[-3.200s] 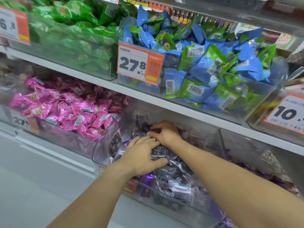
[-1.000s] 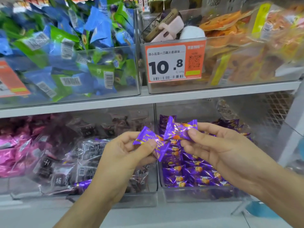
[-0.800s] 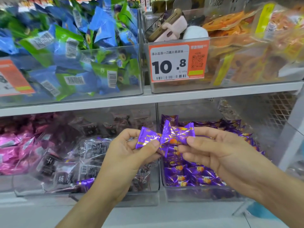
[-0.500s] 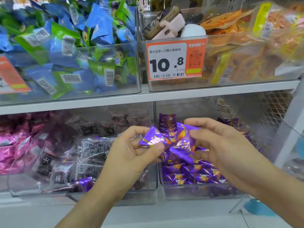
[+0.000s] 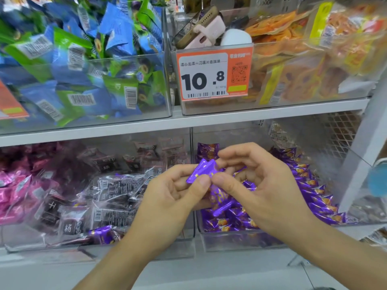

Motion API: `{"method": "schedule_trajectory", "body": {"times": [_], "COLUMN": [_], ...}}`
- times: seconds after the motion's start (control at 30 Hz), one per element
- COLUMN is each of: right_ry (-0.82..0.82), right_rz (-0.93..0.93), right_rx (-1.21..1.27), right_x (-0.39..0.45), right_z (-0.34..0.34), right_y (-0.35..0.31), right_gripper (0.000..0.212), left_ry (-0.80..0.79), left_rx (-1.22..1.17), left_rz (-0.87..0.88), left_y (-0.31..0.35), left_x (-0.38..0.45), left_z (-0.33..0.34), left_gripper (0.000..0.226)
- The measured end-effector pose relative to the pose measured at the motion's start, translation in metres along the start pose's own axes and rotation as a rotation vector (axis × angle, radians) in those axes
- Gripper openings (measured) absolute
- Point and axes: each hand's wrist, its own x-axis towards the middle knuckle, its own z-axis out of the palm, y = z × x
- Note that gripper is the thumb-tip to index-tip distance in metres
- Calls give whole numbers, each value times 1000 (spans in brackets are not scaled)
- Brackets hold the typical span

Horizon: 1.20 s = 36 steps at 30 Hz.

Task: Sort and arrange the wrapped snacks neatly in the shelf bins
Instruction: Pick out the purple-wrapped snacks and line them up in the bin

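Hands meet in front of the lower shelf. Left hand (image 5: 173, 197) pinches a shiny purple foil-wrapped snack (image 5: 202, 170) between thumb and forefinger; right hand (image 5: 257, 185) has its thumb at the same wrapper, other fingers curled loosely above it. A second purple wrapper (image 5: 222, 197) hangs just below the pinch; which hand holds it, can't tell.

Key relation: clear plastic bin of matching purple snacks (image 5: 240, 239) sits directly behind and below the grip, slightly to the right-hand side. Right hand is nearer to it. Held snack's long axis runs tilted, low on the left-hand side, high toward the right hand; the rows in the bin look to lie roughly crosswise, so I'd guess a small turn before dropping it in.

Counts: two hands, two purple snacks at the grip, dozens in the bin, too many to count. One stray purple wrapper (image 5: 102, 234) lies in the clear bin of black-and-clear packets (image 5: 113, 245), down to the left of the grip. Probably next to move.
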Motion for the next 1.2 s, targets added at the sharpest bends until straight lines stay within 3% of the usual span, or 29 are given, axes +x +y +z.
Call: {"method": "schedule_trajectory", "body": {"times": [0.23,0.4,0.6,0.73,0.9,1.0,1.1,1.2], "right_ry": [-135,-287,-281,-330,-312,-371,-432,-449], "right_rz": [-10,149,208,207,178,158,133,171], "right_rx": [-246,45,203,205,37,-68,-251,-366], "right_x": [1,1,9,10,8,13,17,17], "right_z": [-10,-10,-19,-28,-26,-34,-43,-40], "right_y": [6,9,10,6,9,11,22,38], "right_gripper": [45,43,37,33,40,47,40,37], "left_ry": [90,17,84,120,89,40,-23,-126], "left_rx": [-99,-161,134,169,208,494,928,1055], "left_rz": [5,-18,163,179,158,188,172,43], "left_y": [1,3,-1,-1,-2,-2,-8,-14], "left_x": [2,1,-3,1,-3,-5,-5,-9], "left_z": [-6,-8,2,-4,-1,-10,-26,-32], "left_gripper": [29,31,26,24,30,31,66,88]}}
